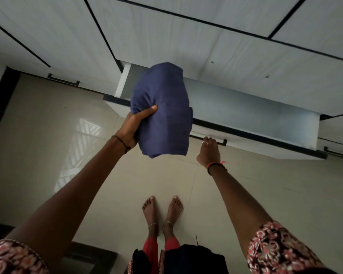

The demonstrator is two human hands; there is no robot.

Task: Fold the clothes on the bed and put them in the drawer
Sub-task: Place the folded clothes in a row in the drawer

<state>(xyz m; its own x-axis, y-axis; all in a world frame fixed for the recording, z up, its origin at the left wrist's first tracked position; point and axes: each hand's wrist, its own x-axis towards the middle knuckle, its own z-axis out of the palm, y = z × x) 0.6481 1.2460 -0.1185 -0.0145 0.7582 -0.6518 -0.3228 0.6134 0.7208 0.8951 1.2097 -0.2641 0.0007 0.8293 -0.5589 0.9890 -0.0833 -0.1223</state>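
1. Patterned sleeves (275, 248) sit lowest in the view, and bare feet (150, 208) stand on the tiled floor (48, 125) just short of the drawer (246, 113).
2. Of the two hands, the left hand (134, 125) grips the folded blue cloth (162, 109), with the thumb across its front and the fingers underneath. The bundle hangs in the air over the drawer's left end.
3. The right hand (208, 152) reaches the handle (222, 141) on the drawer front. I cannot tell whether its fingers curl round the bar or only touch it.
4. Judged step: the folding of this piece is done and the stowing is in hand.
5. The next move calls for lowering the bundle past the front rim and releasing it flat, so the folds hold.
6. The drawer stands pulled out and what shows of its inside is bare. The cabinet front (246, 66) overhangs its back, so the way in is from above and in front.
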